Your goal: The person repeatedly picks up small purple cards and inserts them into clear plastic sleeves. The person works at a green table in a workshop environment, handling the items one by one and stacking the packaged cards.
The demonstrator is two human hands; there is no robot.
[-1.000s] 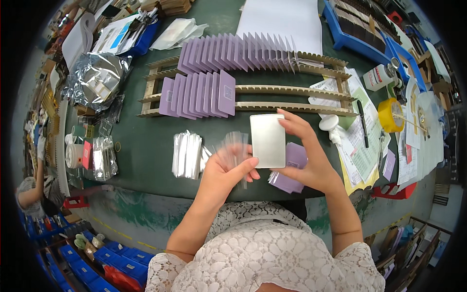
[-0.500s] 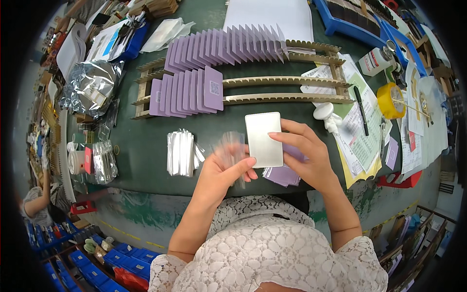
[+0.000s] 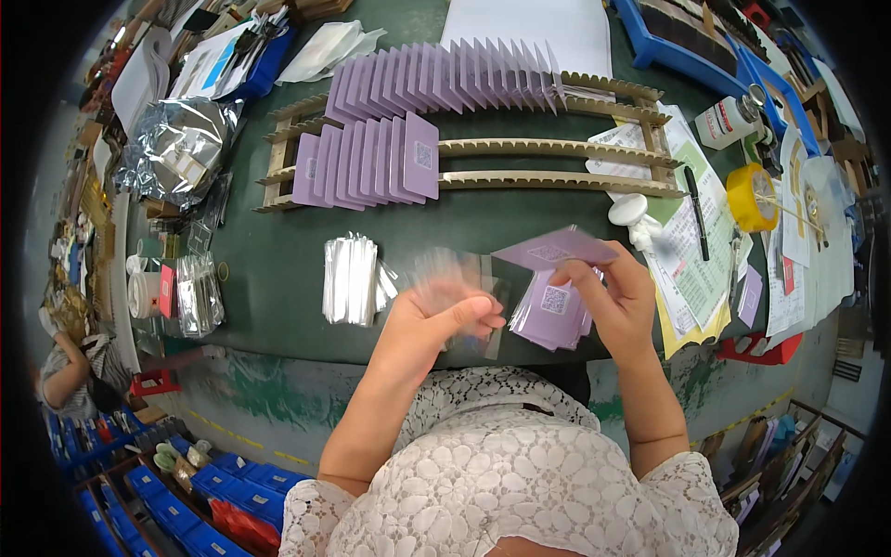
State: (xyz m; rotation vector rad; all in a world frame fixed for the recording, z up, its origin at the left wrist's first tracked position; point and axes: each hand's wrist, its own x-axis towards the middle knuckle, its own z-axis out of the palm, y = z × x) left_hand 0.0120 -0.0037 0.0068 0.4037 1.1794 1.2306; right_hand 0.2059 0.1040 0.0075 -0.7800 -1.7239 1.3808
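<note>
Between rack (image 3: 520,149) and left fingers (image 3: 471,312), room.

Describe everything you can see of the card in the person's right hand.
The purple card is thin and flat, with a pale square code printed on the visible face; its material is hard to tell. The right hand grips it at its right end, tilted so that it looks foreshortened. From this view it overlaps a stack of similar cards; contact is unclear.

A green-topped table (image 3: 269,283) is set over a grey floor (image 3: 302,408) marked with a yellow line (image 3: 292,459); at the lower left, blue bins (image 3: 255,502) are lined up.
</note>
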